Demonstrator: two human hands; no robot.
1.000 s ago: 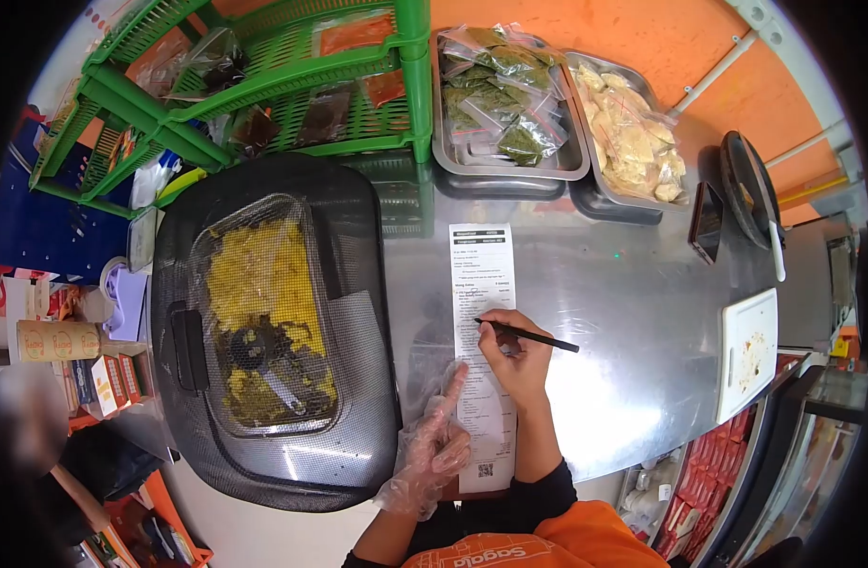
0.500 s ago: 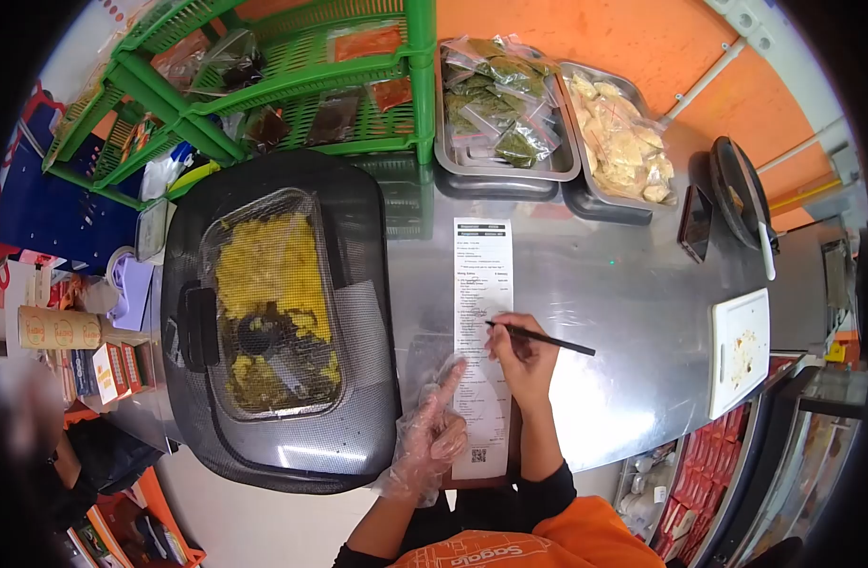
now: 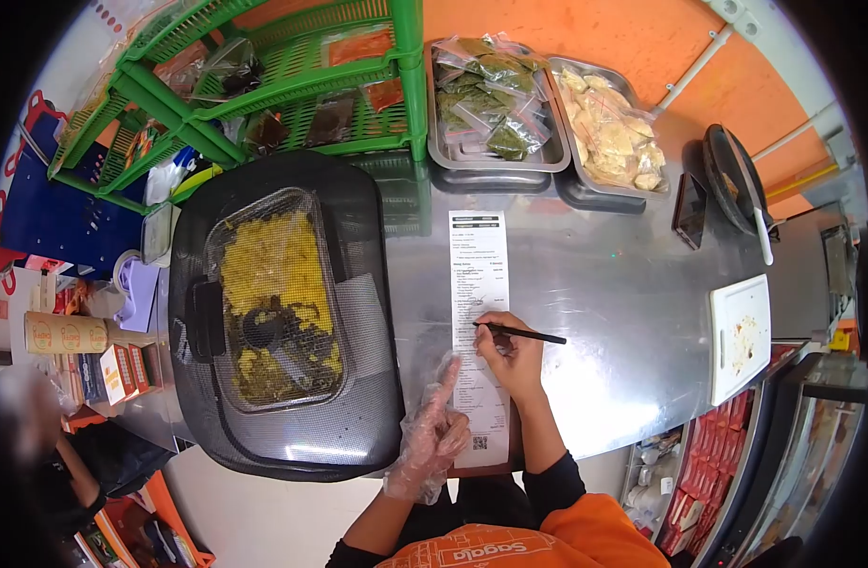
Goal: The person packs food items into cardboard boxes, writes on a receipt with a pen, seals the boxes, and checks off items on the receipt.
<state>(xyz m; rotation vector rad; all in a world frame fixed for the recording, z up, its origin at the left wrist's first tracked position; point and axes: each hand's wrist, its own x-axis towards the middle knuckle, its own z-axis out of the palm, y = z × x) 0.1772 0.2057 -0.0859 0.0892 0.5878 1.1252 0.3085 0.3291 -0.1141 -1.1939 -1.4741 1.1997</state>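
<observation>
A long printed receipt (image 3: 478,256) lies lengthwise on the steel table before me, with a QR code at its near end. My right hand (image 3: 517,364), bare, grips a slim black pen (image 3: 529,333), its tip at the middle of the printed lines. Beside it, my left hand (image 3: 432,431) wears a clear plastic glove. That hand's index finger is stretched out along the receipt's left edge, while its other fingers curl loosely around nothing.
Left stands a black mesh cover over a tray of yellow food (image 3: 273,260), under a green rack (image 3: 301,85). Behind are a tray of bagged green leaves (image 3: 496,95) and a tray of pale bagged pieces (image 3: 609,133). A phone (image 3: 690,210) and white cutting board (image 3: 740,336) lie right.
My right hand has shifted a little left with the pen, bringing its tip further in over the receipt's print. The left index finger stays by the receipt's edge. The whole view shifts slightly.
</observation>
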